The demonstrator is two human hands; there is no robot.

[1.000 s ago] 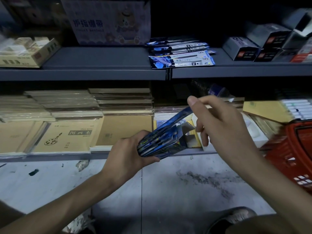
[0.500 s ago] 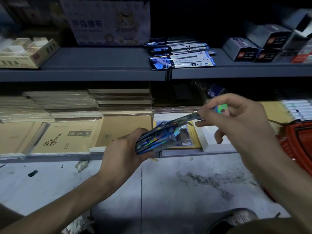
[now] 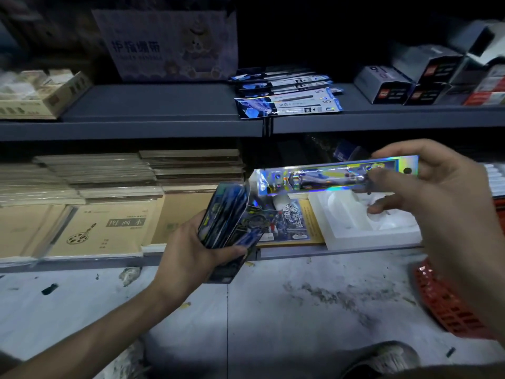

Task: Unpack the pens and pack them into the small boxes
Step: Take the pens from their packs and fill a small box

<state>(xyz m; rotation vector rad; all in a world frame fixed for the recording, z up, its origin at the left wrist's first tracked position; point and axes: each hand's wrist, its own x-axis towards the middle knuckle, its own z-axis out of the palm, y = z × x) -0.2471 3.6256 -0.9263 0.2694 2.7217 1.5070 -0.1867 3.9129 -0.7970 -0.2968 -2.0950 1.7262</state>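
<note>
A pen pack [image 3: 328,176], half inside the box [image 3: 224,214] a second ago, now hangs clear beside it, its end pinched by the right hand [image 3: 442,209]; the left hand [image 3: 188,258] grips the box. One more looks unpacked.

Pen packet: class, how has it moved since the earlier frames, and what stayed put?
The right hand, pinching the pen packet, drew it up and rightward out of the small box; it now hangs level, clear of the opening. The left hand kept gripping the box; the packets on the shelf stayed.
</note>
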